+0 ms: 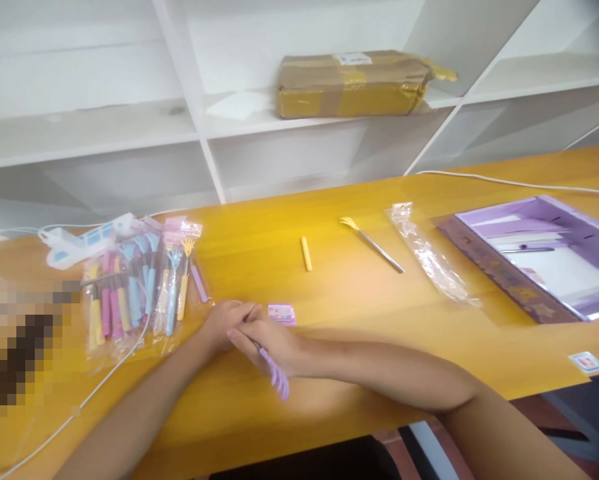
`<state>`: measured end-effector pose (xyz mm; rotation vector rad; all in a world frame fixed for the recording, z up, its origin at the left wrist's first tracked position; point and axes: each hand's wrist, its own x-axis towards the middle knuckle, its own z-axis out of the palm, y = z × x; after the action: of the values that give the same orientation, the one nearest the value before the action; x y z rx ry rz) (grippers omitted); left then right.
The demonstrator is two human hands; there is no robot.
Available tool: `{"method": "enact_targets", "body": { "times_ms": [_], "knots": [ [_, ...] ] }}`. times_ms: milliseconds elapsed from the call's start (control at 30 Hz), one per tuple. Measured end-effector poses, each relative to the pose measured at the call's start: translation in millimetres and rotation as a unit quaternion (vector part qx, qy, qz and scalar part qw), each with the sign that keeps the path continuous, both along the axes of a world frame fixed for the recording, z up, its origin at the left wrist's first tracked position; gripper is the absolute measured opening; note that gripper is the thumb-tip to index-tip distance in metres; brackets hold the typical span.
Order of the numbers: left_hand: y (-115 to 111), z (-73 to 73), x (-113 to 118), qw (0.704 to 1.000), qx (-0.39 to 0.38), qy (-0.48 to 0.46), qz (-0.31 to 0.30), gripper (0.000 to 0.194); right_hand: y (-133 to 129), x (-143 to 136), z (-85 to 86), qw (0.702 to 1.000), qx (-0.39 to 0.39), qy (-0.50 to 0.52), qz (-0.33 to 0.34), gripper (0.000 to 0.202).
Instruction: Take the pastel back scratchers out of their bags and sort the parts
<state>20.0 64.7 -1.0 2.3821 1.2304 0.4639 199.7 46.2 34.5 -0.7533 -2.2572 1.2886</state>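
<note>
A purple scratcher (278, 381) with a small hand-shaped head is held low over the front half of the yellow wood-toned desk (349, 407), its head pointing down toward the near edge. The right hand (274, 343) is curled round its thin shaft, and the left hand (228, 325) is pressed against the right; its fingers are partly covered, so I cannot tell what they pinch. Just beyond the hands lies a small pink card (282, 315), and farther back a short yellow tube (306, 254) and a metal rod (382, 253) with a yellow hand-shaped end. A crumpled clear bag (432, 257) lies between that rod and an open purple-lined box (509, 277), which has papers and a pen inside. To the left, bagged scratchers (142, 283) in yellow, pink and blue spread beside a white power strip (92, 240). A white cord (509, 181) runs along the back of the desk at right, and a small sticker (588, 362) sits near the front edge. Behind the desk stands a white shelf unit (239, 160), one level bearing a taped cardboard carton (352, 88). Reddish floor (402, 457) shows below.
</note>
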Motion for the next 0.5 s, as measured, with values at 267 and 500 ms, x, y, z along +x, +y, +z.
{"method": "enact_targets", "body": {
  "times_ms": [267,500],
  "knots": [
    [5,-6.1,-6,0.98,0.153,0.0,-0.131,0.054,-16,5,3.7,0.979,0.185,-0.082,0.023,0.046],
    [2,-2.0,-5,0.955,0.244,0.042,-0.161,0.049,-29,8,11.9,0.97,0.192,-0.14,0.04,0.045]
  ]
}}
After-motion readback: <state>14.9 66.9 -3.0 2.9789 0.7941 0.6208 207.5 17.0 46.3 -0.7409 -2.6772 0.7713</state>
